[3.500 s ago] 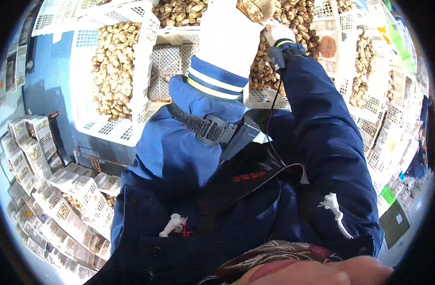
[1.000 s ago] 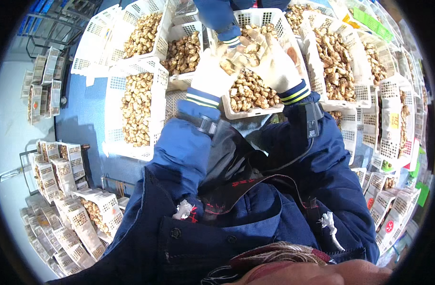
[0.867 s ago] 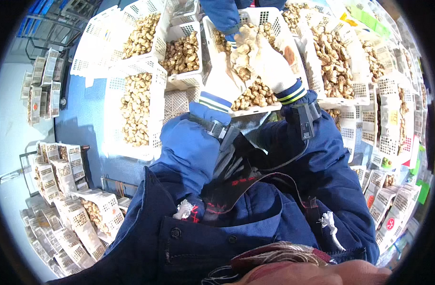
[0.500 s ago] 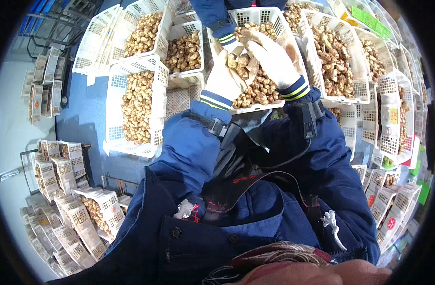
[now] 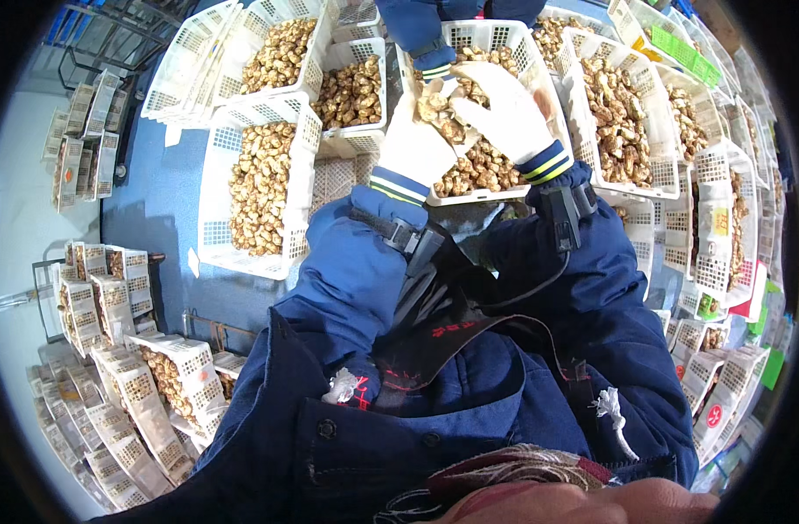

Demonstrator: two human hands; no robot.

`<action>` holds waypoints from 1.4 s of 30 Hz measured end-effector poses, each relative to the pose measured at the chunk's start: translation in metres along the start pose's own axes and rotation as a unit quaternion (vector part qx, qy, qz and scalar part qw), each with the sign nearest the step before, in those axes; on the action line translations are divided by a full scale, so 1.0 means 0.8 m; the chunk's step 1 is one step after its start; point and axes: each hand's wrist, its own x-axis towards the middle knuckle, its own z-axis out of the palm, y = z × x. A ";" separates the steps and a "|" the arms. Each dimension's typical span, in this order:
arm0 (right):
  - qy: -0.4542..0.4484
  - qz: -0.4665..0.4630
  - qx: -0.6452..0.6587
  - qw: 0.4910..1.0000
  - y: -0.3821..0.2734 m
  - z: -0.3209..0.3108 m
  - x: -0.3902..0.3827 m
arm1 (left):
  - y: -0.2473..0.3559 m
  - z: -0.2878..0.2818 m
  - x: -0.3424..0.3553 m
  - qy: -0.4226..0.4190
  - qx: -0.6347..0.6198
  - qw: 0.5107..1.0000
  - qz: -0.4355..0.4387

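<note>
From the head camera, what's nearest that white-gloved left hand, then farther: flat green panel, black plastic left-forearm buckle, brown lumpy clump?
1. Brown lumpy clump: touching the left hand.
2. Black plastic buckle: below, on the left sleeve.
3. Green panel: far upper right.

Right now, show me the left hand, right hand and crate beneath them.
Left hand (image 5: 417,144): head view, middle of hand.
Right hand (image 5: 509,115): head view, middle of hand.
Crate (image 5: 480,197): head view, near rim.
</note>
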 end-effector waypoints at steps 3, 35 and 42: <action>-0.029 0.113 0.096 0.989 -0.032 -0.015 0.007 | 0.004 -0.007 0.001 -0.012 -0.020 0.998 0.053; -0.036 -0.013 0.052 0.998 -0.028 0.016 -0.001 | 0.000 -0.005 -0.008 -0.011 0.023 0.994 0.106; -0.006 -0.023 0.004 1.000 -0.022 0.014 0.002 | 0.019 -0.029 -0.028 -0.026 0.561 0.758 0.332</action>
